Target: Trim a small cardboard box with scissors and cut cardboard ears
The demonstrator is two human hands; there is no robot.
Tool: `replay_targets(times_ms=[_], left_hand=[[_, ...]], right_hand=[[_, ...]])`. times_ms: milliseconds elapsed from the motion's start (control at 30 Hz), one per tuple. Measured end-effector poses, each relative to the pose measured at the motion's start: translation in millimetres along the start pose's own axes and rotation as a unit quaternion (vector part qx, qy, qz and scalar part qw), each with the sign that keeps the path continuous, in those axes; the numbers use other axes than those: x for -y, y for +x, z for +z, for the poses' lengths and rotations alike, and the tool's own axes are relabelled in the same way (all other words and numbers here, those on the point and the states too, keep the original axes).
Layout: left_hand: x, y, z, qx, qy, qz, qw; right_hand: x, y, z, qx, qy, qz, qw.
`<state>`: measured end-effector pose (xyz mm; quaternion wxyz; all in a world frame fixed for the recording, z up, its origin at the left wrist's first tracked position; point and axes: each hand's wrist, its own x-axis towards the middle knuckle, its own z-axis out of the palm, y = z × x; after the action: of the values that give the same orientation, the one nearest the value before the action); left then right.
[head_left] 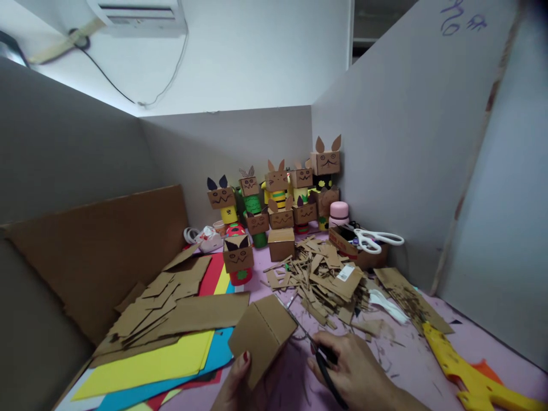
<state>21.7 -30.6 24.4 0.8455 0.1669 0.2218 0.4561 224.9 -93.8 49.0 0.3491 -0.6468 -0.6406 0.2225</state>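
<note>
My left hand grips a folded piece of cardboard at its lower edge, with the thumb on top. A crease runs across the piece. My right hand is closed around black-handled scissors. Their metal blades lie along the right edge of the cardboard; I cannot tell whether they cut into it. Just behind stand a cardboard-headed figure with dark ears and a plain cardboard box.
Stacked cardboard sheets and yellow paper lie left. A heap of cardboard scraps is right of centre. White scissors rest on a box by the right partition. A yellow glue gun lies at front right. Several figures stand behind.
</note>
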Motion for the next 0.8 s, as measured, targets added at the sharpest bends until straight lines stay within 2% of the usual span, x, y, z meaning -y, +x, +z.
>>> replay_targets(times_ms=[133,333,467,800], left_hand=[[-0.2,-1.0,1.4,-0.002,-0.006,-0.004,1.0],[0.1,-1.7,-0.8,0.026,0.005,-0.024,0.999],[1.4,-1.7,-2.0,0.04,0.004,-0.04,0.998],[2.0,-3.1,-0.3,0.035,0.013,-0.045,0.998]], right_hand=[[-1.6,0.6,2.5,0.003,0.019,-0.005,1.0],[2.7,2.9,-1.7,0.021,0.035,0.004,0.999],[3.4,3.9,-5.4,0.02,0.007,0.008,1.0],[-2.5,0.4,-6.1,0.005,-0.096,-0.045,0.994]])
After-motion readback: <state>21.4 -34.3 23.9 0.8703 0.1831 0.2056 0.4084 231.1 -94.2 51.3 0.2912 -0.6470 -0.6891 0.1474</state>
